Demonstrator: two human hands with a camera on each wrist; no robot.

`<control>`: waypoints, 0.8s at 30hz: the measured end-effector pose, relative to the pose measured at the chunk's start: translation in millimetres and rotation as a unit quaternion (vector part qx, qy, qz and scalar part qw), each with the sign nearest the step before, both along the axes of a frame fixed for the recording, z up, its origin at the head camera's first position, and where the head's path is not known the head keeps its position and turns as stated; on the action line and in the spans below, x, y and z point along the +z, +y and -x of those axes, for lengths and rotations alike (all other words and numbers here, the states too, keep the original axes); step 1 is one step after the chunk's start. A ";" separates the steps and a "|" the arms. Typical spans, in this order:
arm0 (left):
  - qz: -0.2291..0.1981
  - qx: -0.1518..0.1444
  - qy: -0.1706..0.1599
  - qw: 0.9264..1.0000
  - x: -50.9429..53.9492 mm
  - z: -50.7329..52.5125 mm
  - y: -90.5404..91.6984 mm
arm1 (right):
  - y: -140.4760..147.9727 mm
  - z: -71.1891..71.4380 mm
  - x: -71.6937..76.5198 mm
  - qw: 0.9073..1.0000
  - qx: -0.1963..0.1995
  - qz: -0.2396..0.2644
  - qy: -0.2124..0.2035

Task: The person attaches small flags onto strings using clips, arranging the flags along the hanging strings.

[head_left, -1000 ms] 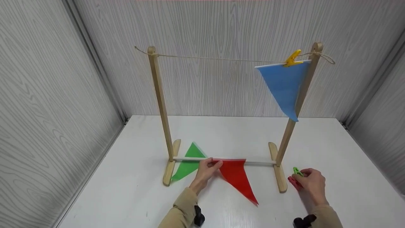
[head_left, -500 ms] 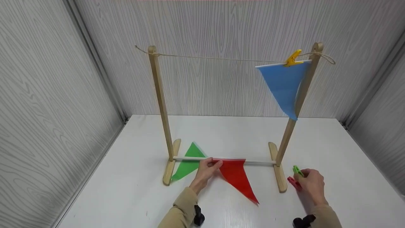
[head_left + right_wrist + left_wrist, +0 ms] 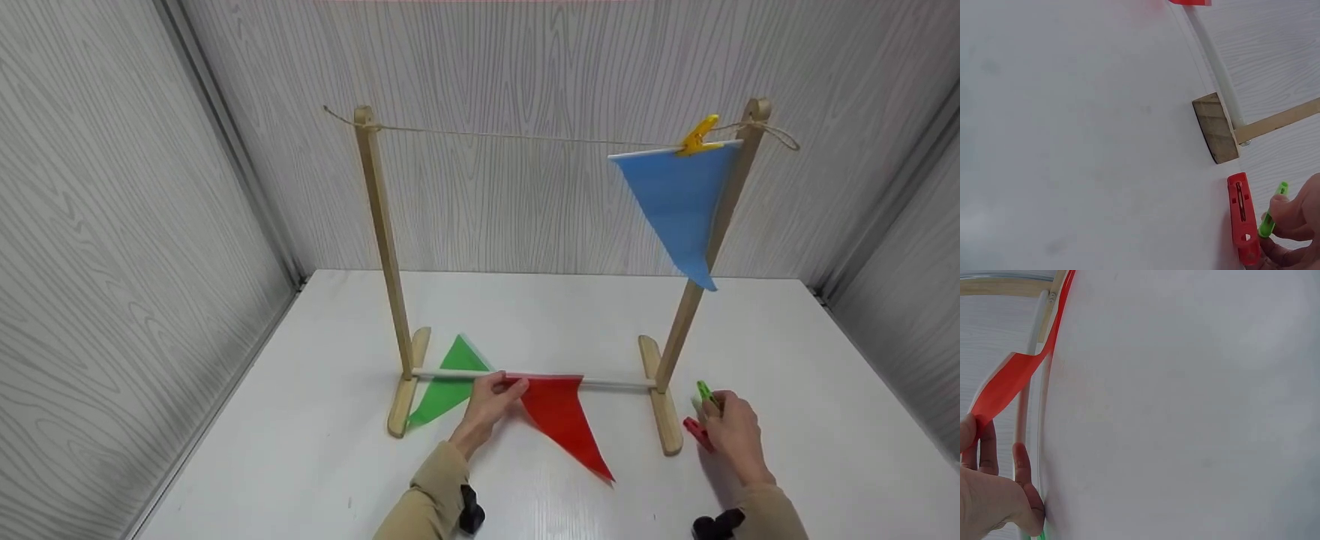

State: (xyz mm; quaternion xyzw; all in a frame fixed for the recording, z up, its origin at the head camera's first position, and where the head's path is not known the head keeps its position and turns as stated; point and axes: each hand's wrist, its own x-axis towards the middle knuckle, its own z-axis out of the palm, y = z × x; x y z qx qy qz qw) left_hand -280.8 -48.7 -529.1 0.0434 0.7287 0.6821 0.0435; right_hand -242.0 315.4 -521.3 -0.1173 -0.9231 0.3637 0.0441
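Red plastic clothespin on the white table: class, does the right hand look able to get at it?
Probably yes: the right hand is close beside the red plastic clothespin, though its fingers pinch the bright green plastic clothespin.

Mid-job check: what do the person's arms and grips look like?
The left grip and right grip are bare, ungloved. The tan left sleeve and matching right sleeve reach the wrists. Beside them sit a black, rounded left wrist device and a similar right wrist device. No cables or markings show.

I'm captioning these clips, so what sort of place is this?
Probably a staged work booth: wood-grain panels on three sides of a white table, which bears a wooden stand.
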 end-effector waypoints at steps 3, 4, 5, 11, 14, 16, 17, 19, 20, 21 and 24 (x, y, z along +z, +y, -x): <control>0.004 0.003 0.010 1.000 1.6 -0.8 0.9 | -3.5 -0.2 0.2 1.000 -0.005 -0.005 0.025; 0.003 0.006 0.011 1.000 2.3 -0.9 1.1 | -4.4 -0.2 0.4 0.999 -0.007 -0.005 0.034; 0.004 0.009 0.012 1.000 3.1 -1.0 1.2 | -5.3 -0.3 0.4 0.999 -0.009 -0.001 0.039; 0.007 0.043 0.013 0.999 8.1 -1.7 1.3 | -10.7 -3.4 4.2 0.995 -0.023 0.032 0.091; 0.015 0.061 0.018 0.998 12.7 -1.5 1.1 | -15.1 -3.3 7.4 0.988 -0.045 0.067 0.130; 0.020 0.073 0.019 0.997 17.2 -1.6 0.7 | -18.9 -2.9 10.2 0.982 -0.061 0.096 0.150; 0.023 0.078 0.018 0.997 19.8 -1.6 0.3 | -21.1 -2.8 11.9 0.979 -0.069 0.112 0.157; 0.030 0.088 0.025 0.995 25.3 -1.4 -0.7 | -25.4 -2.1 15.6 0.970 -0.082 0.149 0.176; 0.033 0.092 0.028 0.995 28.6 -1.4 -1.1 | -27.3 -1.8 17.5 0.964 -0.085 0.169 0.185; 0.034 0.097 0.031 0.994 31.9 -1.4 -1.7 | -29.2 -1.5 19.6 0.958 -0.088 0.189 0.195; 0.038 0.105 0.049 0.993 41.8 -1.0 -3.1 | -33.7 0.0 25.9 0.939 -0.095 0.245 0.224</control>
